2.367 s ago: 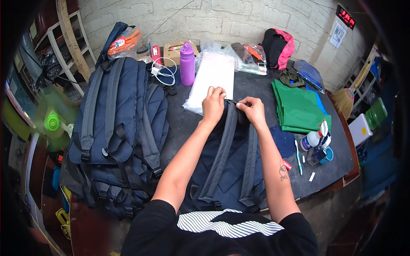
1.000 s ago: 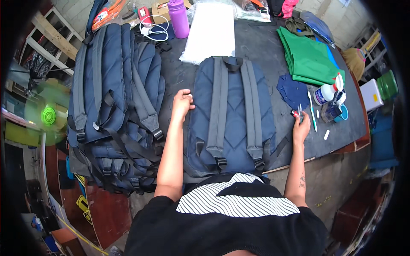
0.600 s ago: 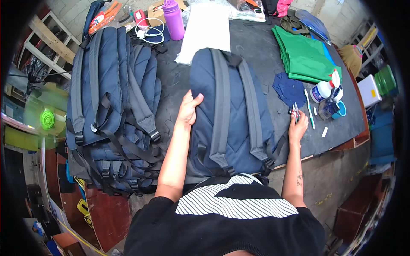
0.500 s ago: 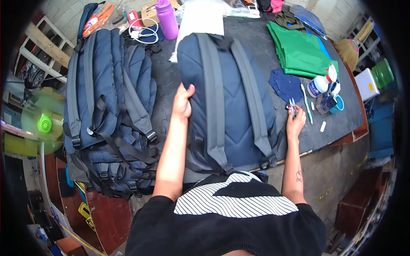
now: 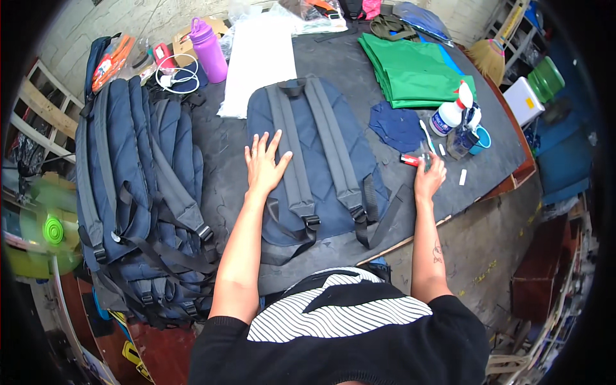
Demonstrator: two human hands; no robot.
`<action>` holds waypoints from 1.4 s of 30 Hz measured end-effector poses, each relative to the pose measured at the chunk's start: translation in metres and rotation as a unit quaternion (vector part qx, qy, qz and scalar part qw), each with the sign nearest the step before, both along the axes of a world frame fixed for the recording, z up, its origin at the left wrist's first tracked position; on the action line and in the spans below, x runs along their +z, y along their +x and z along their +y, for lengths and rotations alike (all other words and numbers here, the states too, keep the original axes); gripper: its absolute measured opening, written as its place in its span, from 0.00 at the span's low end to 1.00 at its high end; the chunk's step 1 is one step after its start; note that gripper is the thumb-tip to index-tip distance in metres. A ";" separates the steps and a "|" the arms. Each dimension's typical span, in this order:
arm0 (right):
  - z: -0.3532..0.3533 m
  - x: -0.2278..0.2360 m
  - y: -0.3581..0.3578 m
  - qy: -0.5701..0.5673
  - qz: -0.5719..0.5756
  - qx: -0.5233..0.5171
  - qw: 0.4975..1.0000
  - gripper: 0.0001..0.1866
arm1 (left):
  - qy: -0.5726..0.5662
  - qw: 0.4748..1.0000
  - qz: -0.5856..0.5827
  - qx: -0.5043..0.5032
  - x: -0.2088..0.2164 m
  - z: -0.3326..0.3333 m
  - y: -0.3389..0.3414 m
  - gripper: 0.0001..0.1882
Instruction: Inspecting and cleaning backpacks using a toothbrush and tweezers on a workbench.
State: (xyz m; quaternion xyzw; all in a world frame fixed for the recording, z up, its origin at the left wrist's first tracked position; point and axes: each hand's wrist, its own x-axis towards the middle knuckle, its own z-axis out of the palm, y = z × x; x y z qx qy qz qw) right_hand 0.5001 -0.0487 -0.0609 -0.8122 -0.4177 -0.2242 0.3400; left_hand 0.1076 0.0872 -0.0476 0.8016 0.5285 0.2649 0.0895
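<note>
Black tabletop [image 5: 221, 151] holds a navy backpack [image 5: 316, 160], left hand [image 5: 264, 168] splayed on it, right of the backpack pile [image 5: 122, 160]. Can't tell if the right hand [image 5: 429, 177], farther right, grips that red tool [image 5: 409, 160]. Probably soft, light; grab the top loop [image 5: 292, 92].

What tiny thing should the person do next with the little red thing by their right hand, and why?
Maybe close the right hand's fingertips securely around the little red item: they're right beside it, though I can't tell whether they grip it. The left hand rests spread on the navy backpack, so it could probably steady the bag meanwhile.
</note>
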 end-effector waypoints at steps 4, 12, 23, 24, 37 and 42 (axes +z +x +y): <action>0.007 0.022 -0.016 -0.047 -0.068 -0.082 0.993 0.21 | 0.000 1.000 0.018 0.012 -0.001 -0.001 -0.001 0.32; -0.002 0.054 -0.168 -0.169 0.036 0.407 0.897 0.17 | -0.004 0.999 0.035 0.026 -0.005 -0.001 -0.003 0.32; -0.035 0.058 -0.054 -0.049 0.058 0.190 0.979 0.09 | 0.066 0.987 -0.138 0.056 0.056 -0.042 0.001 0.15; -0.034 0.050 -0.032 -0.081 0.010 0.100 0.992 0.11 | 0.064 0.987 -0.139 0.054 0.067 -0.037 0.017 0.15; -0.048 0.007 0.026 -0.045 0.139 -0.015 0.989 0.06 | -0.069 0.957 -0.270 -0.084 -0.008 0.016 0.164 0.07; -0.030 0.030 0.000 0.025 0.151 0.068 0.986 0.06 | -0.044 0.983 -0.128 -0.126 0.012 -0.005 0.177 0.13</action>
